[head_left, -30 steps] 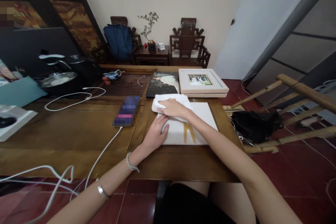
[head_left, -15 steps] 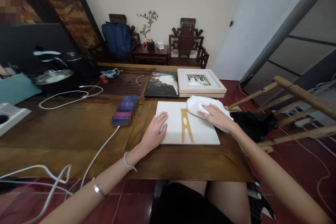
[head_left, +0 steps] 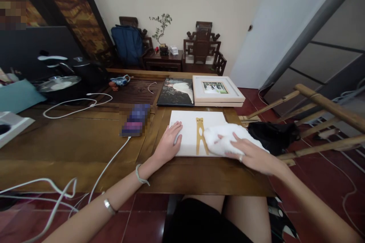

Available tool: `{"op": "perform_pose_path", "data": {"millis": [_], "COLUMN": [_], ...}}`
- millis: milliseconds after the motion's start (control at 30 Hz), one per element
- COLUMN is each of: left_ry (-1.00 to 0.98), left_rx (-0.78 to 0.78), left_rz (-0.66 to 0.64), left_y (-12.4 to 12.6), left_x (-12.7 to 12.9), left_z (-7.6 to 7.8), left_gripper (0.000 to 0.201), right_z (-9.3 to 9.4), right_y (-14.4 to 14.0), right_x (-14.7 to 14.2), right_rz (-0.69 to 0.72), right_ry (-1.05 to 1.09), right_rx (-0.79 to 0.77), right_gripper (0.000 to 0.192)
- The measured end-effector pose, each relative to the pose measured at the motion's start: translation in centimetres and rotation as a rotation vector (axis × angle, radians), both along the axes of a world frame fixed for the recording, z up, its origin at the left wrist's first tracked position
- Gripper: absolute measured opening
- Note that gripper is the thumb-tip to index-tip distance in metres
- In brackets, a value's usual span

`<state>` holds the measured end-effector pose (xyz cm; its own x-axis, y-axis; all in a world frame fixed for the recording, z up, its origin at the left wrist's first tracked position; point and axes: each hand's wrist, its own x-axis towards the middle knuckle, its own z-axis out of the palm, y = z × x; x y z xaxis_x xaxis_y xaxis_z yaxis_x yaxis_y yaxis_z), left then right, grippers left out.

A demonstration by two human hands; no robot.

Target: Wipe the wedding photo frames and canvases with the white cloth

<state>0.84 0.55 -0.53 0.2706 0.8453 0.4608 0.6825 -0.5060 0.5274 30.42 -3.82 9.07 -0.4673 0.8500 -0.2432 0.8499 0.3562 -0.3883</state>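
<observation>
The right hand (head_left: 252, 155) grips a cloth (head_left: 224, 136) over a white board (head_left: 188, 133). The left hand (head_left: 169, 144) lies flat on its left edge.

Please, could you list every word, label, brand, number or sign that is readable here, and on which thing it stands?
No text can be read.
White board: faint marks beside the left hand, too small to read; its gold shape is an animal-like figure, not lettering.
Device on the cable: pixelated, illegible.
Small white stack: too small to tell.
</observation>
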Motion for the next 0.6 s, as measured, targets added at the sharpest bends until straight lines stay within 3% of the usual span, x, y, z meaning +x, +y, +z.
{"op": "perform_pose_path", "data": {"millis": [100,200,333,467,600], "left_ry": [-0.006,-0.019,-0.016,-0.008,-0.002], "left_rx": [0.000,0.005,0.009,-0.005,-0.019], "left_rz": [-0.005,-0.015,-0.022,-0.025,-0.020], "left_y": [0.0,0.1,0.1,0.0,0.0], "left_x": [-0.1,-0.2,-0.3,-0.3,-0.2], "left_z": [-0.1,-0.1,-0.1,0.1,0.2], "left_gripper": [0.038,0.038,0.038,0.038,0.038], "right_z": [-0.6,0.0,1.1,0.3,-1.1], "right_y": [5.2,10.2,13.6,11.9,5.7], "right_x": [-0.4,-1.4,-2.6,-2.8,-1.8], "right_rz": [-0.075,-0.078,-0.011,-0.029,-0.027], "right_ry": [0.023,0.080,0.140,0.084,0.001], "right_rx": [0.083,0.131,0.144,0.207,0.238], "right_gripper": [0.052,0.045,0.033,0.031,0.032]}}
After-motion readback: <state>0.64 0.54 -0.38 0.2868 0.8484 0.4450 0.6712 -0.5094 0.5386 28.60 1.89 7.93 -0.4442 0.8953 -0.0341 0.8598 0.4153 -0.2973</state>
